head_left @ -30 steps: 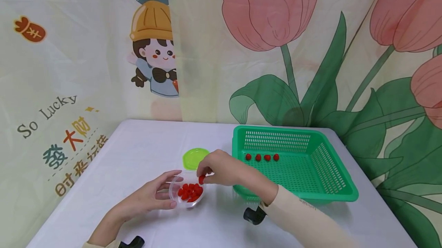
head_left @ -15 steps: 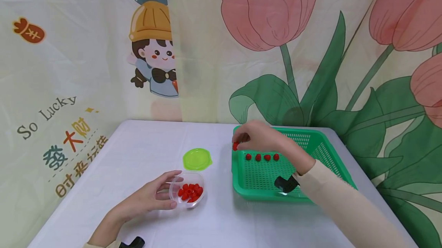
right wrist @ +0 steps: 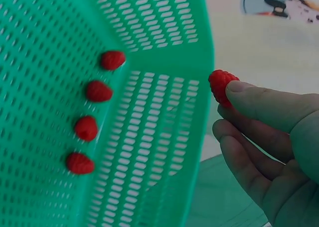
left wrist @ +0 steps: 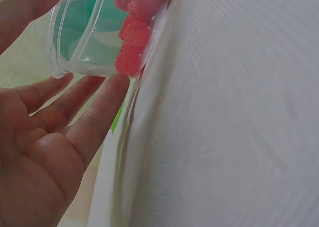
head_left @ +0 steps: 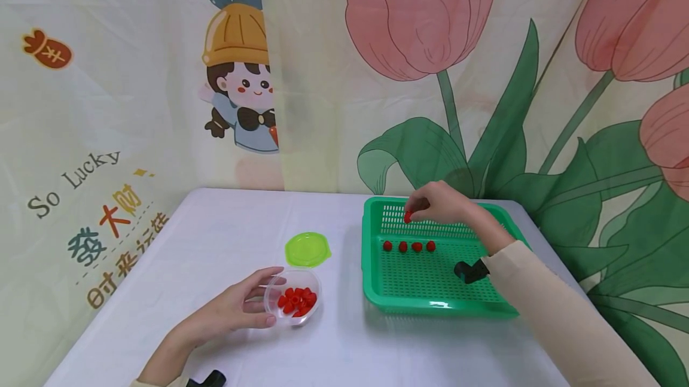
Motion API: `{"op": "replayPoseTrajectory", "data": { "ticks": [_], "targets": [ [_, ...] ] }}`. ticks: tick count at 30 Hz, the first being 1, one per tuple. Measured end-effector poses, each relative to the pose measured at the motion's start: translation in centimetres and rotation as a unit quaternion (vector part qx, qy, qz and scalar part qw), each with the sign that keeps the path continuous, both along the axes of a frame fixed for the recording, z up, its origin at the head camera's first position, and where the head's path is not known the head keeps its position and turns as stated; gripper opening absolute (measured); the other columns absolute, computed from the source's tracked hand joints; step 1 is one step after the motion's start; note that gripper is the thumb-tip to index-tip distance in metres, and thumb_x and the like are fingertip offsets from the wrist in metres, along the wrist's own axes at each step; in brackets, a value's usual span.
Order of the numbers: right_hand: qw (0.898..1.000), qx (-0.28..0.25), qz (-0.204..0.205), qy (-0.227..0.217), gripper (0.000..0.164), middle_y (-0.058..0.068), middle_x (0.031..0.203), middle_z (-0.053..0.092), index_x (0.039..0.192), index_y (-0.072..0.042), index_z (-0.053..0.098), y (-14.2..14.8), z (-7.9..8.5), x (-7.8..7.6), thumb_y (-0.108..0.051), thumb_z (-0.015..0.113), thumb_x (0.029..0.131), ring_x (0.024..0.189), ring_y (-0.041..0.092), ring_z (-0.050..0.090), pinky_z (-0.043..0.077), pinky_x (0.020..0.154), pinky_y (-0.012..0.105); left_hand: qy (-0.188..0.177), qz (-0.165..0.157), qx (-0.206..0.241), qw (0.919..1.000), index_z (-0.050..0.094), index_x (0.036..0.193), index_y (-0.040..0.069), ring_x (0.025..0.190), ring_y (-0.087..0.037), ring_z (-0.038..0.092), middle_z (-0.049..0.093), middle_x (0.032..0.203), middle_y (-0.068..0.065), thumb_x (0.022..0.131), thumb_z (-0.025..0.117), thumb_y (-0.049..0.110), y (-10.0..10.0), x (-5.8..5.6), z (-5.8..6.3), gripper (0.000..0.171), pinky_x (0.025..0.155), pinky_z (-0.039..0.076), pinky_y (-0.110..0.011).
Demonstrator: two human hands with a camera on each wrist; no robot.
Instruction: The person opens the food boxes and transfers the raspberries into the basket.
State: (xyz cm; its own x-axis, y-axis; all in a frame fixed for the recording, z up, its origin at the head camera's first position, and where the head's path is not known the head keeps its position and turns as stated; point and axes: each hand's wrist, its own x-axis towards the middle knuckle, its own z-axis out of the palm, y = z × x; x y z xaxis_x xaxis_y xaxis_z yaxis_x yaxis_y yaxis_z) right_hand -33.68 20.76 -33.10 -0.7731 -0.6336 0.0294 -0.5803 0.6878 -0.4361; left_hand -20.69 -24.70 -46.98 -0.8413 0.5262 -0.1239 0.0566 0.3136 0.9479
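My left hand [head_left: 237,309] holds a clear plastic tub [head_left: 273,282] on the table, thumb at the near side and fingers at the far side. Several red raspberries [head_left: 296,300] lie in its bottom; the left wrist view shows raspberries [left wrist: 132,45] through the tub's wall. Over the far side of a green basket [head_left: 430,309], my right hand [head_left: 444,203] pinches one raspberry [right wrist: 222,86] between thumb and fingertips. Several more raspberries [right wrist: 98,91] stand in a row on the basket floor, along its far wall, below the right hand.
A lime-green lid [head_left: 307,249] lies on the white tablecloth [head_left: 242,225] behind the tub. The basket's slotted walls [right wrist: 144,132] rise around the row. Behind the table hangs a printed curtain [head_left: 312,76] with tulips.
My right hand has lifted a raspberry from the tub, carried it right to the basket's left rim, then farther right above its far wall. The left hand and tub have stayed put.
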Motion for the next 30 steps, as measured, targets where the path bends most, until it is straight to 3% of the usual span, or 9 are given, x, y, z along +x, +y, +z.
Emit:
{"op": "replayPoseTrajectory", "data": {
  "ticks": [7,19,30],
  "targets": [
    [0.999,0.022,-0.026,-0.013,0.017,-0.003,0.094,0.072,0.107,-0.01,0.073,2.6,-1.8,-1.1,-0.016,0.07,0.092,0.087,0.013,0.067,0.056,0.079,0.035,0.001,-0.002,0.005,1.0,0.029,0.151,0.029,0.132,-0.033,0.047,0.039,0.151,-0.008,0.087,0.075,0.014,-0.1,0.1,0.0,0.079,0.094,0.05,-0.025],
    [0.997,0.04,-0.048,-0.039,0.017,-0.001,0.098,0.072,0.108,-0.008,0.072,5.5,-3.9,-1.7,-0.013,0.068,0.092,0.091,0.015,0.067,0.055,0.081,0.035,-0.01,-0.003,0.006,0.9999,0.029,0.151,0.031,0.131,-0.03,0.05,0.039,0.151,-0.006,0.087,0.074,0.015,-0.1,0.1,0.0,0.08,0.096,0.049,-0.024],
    [0.997,0.047,-0.035,-0.053,0.016,0.001,0.097,0.072,0.107,-0.006,0.072,7.6,-5.7,-2.1,-0.012,0.066,0.093,0.088,0.014,0.065,0.056,0.078,0.034,-0.002,-0.007,0.005,1.0,0.029,0.151,0.03,0.131,-0.032,0.049,0.039,0.151,-0.008,0.088,0.074,0.016,-0.2,0.2,0.1,0.079,0.095,0.05,-0.022]
  ]
}}
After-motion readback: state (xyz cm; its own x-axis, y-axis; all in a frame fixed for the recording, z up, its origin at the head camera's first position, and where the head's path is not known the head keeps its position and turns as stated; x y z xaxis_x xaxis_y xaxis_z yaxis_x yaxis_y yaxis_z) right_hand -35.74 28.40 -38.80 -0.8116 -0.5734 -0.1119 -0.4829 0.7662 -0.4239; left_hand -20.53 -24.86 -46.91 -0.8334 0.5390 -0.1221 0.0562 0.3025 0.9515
